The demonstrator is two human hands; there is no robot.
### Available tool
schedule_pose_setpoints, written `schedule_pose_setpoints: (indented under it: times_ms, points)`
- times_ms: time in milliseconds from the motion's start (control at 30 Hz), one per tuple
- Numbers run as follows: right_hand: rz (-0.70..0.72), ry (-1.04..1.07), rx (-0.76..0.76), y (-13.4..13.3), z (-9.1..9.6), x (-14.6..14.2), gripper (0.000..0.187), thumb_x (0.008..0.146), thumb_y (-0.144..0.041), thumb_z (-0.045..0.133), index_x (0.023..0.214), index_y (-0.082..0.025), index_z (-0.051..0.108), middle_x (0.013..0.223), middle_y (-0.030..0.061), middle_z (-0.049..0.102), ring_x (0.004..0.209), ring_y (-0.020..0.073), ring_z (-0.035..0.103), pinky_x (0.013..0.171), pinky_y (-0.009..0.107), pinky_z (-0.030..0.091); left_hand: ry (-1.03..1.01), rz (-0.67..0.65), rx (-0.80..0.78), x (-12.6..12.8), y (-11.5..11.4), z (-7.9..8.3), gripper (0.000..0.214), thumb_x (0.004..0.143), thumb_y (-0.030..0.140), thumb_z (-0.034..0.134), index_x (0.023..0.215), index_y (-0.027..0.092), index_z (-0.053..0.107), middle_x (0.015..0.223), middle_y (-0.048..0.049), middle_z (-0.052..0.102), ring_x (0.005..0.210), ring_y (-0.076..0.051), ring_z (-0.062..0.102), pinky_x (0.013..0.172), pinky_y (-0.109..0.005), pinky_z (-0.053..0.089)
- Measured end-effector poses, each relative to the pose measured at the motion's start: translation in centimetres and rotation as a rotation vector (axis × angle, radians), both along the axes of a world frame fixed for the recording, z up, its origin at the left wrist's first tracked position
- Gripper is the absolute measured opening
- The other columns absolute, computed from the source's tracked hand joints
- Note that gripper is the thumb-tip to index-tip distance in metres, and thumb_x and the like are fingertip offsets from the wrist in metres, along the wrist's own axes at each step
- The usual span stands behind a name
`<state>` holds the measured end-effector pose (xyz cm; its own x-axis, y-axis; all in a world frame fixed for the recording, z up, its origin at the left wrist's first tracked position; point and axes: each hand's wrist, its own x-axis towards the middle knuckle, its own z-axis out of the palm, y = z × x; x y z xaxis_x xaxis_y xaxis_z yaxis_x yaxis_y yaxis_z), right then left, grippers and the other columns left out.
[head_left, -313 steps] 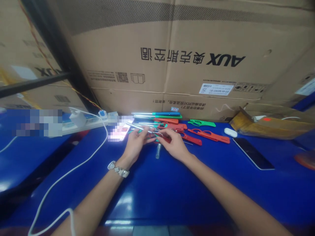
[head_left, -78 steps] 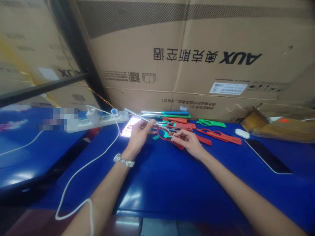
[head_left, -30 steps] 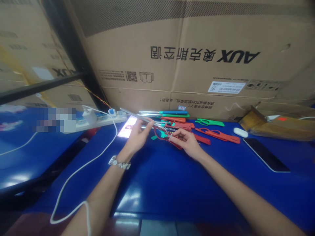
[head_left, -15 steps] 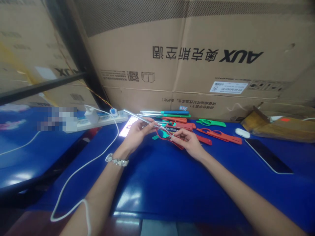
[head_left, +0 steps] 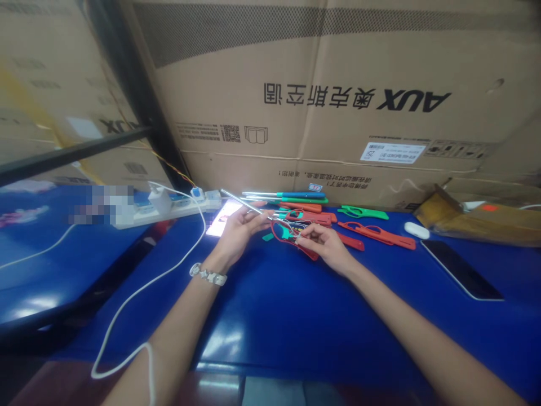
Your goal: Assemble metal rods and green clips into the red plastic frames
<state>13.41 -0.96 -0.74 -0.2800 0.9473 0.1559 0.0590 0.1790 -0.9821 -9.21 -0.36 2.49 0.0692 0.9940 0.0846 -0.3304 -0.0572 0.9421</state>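
Between both hands is a partly open long-neck lighter (head_left: 282,230), with a red handle shell, a green inner part and thin pale wires. Its metal tube (head_left: 240,201) points up to the left, and my left hand (head_left: 243,231) is closed around the tube near the shell. My right hand (head_left: 323,245) pinches at the wires by the right of the shell; what exactly lies between its fingertips is too small to tell. Finished-looking lighters with blue (head_left: 302,195) and green handles lie behind. Loose red shells (head_left: 376,234) and a green shell (head_left: 363,212) rest to the right.
A lit phone (head_left: 222,219) lies left of my left hand, near a white power strip (head_left: 164,211) with a trailing white cable (head_left: 139,290). At right are a dark phone (head_left: 460,269), a white earbud case (head_left: 416,229) and an opened carton (head_left: 477,217). Large cardboard (head_left: 338,51) stands behind.
My left hand and the metal tube have shifted slightly right in view. The right hand keeps its pinch at the wires, with only a small shift.
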Motion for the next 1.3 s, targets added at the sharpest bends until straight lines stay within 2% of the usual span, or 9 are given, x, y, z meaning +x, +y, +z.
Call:
schedule_pose_setpoints:
  times_ms: [267, 433, 567, 667, 733, 900, 1033, 1200, 1300]
  points:
    - [-0.009, -0.015, -0.030, -0.3, -0.3, 0.6, 0.037, 0.066, -0.051, 0.082, 0.077, -0.021, 0.064, 0.079, 0.0014, 0.072, 0.075, 0.0179, 0.067, 0.074, 0.033, 0.052, -0.014, -0.045, -0.049, 0.4, 0.0, -0.4, 0.042, 0.073, 0.017, 0.080, 0.112, 0.014, 0.065, 0.097, -0.0087, 0.077, 0.091, -0.018, 0.072, 0.087, -0.033, 0.055]
    - [-0.025, -0.031, 0.019, -0.2, -0.3, 0.8, 0.034, 0.069, -0.050, 0.081, 0.077, -0.021, 0.065, 0.079, 0.0010, 0.070, 0.074, 0.0173, 0.065, 0.074, 0.033, 0.051, -0.101, 0.002, -0.131, 1.0, -0.1, -0.8, 0.029, 0.071, 0.013, 0.079, 0.097, 0.015, 0.067, 0.093, -0.0058, 0.076, 0.090, -0.016, 0.071, 0.091, -0.031, 0.053]
    - [-0.038, -0.044, 0.019, -0.2, -0.5, 0.9, 0.035, 0.069, -0.051, 0.080, 0.078, -0.021, 0.064, 0.077, 0.0004, 0.067, 0.069, 0.0164, 0.062, 0.067, 0.031, 0.050, -0.171, 0.028, -0.247, 1.6, -0.1, -1.3, 0.026, 0.074, 0.009, 0.076, 0.098, 0.017, 0.068, 0.091, -0.0048, 0.076, 0.087, -0.014, 0.072, 0.093, -0.031, 0.052]
    - [-0.043, -0.041, 0.004, -0.3, -0.5, 0.9, 0.036, 0.069, -0.053, 0.079, 0.078, -0.022, 0.064, 0.075, 0.0004, 0.066, 0.067, 0.0163, 0.060, 0.063, 0.031, 0.049, -0.192, 0.022, -0.288, 1.8, -0.1, -1.6, 0.015, 0.078, 0.011, 0.074, 0.091, 0.015, 0.071, 0.094, -0.0060, 0.076, 0.087, -0.013, 0.071, 0.094, -0.028, 0.053]
    - [-0.044, -0.039, -0.002, -0.4, -0.6, 0.9, 0.036, 0.070, -0.053, 0.079, 0.078, -0.022, 0.064, 0.074, 0.0001, 0.066, 0.065, 0.0160, 0.060, 0.062, 0.031, 0.049, -0.172, -0.003, -0.269, 1.9, -0.1, -1.8, 0.007, 0.080, 0.015, 0.073, 0.087, 0.014, 0.073, 0.096, -0.0074, 0.076, 0.088, -0.014, 0.072, 0.094, -0.029, 0.054]
    - [-0.063, -0.029, -0.014, -0.8, -0.6, 0.9, 0.035, 0.070, -0.053, 0.079, 0.076, -0.022, 0.063, 0.072, -0.0002, 0.065, 0.063, 0.0159, 0.060, 0.061, 0.031, 0.049, -0.093, -0.063, -0.258, 2.0, -0.2, -1.9, 0.011, 0.081, 0.022, 0.076, 0.083, 0.012, 0.072, 0.092, -0.0107, 0.077, 0.084, -0.017, 0.073, 0.089, -0.032, 0.058]
    - [-0.039, -0.012, -0.070, -1.0, -0.5, 0.8, 0.036, 0.071, -0.053, 0.078, 0.078, -0.022, 0.061, 0.072, -0.0001, 0.067, 0.060, 0.0151, 0.060, 0.058, 0.030, 0.049, -0.052, -0.012, -0.239, 2.2, -0.3, -1.8, 0.014, 0.079, 0.020, 0.077, 0.087, 0.010, 0.072, 0.086, -0.0100, 0.076, 0.080, -0.017, 0.073, 0.085, -0.031, 0.059]
    - [0.012, -0.035, -0.099, -1.0, -0.4, 0.8, 0.035, 0.071, -0.047, 0.079, 0.079, -0.020, 0.059, 0.080, 0.0024, 0.070, 0.072, 0.0154, 0.065, 0.071, 0.030, 0.051, -0.036, 0.029, -0.179, 2.4, -0.5, -1.4, 0.020, 0.074, 0.020, 0.081, 0.087, 0.009, 0.071, 0.083, -0.0083, 0.076, 0.076, -0.016, 0.072, 0.081, -0.029, 0.059]
    - [0.054, -0.023, -0.120, -0.9, -0.3, 0.8, 0.035, 0.071, -0.046, 0.079, 0.083, -0.020, 0.058, 0.081, 0.0020, 0.071, 0.072, 0.0156, 0.066, 0.071, 0.031, 0.052, -0.016, 0.040, -0.137, 2.4, -0.6, -1.4, 0.026, 0.070, 0.023, 0.084, 0.087, 0.009, 0.071, 0.082, -0.0084, 0.076, 0.075, -0.016, 0.071, 0.081, -0.030, 0.058]
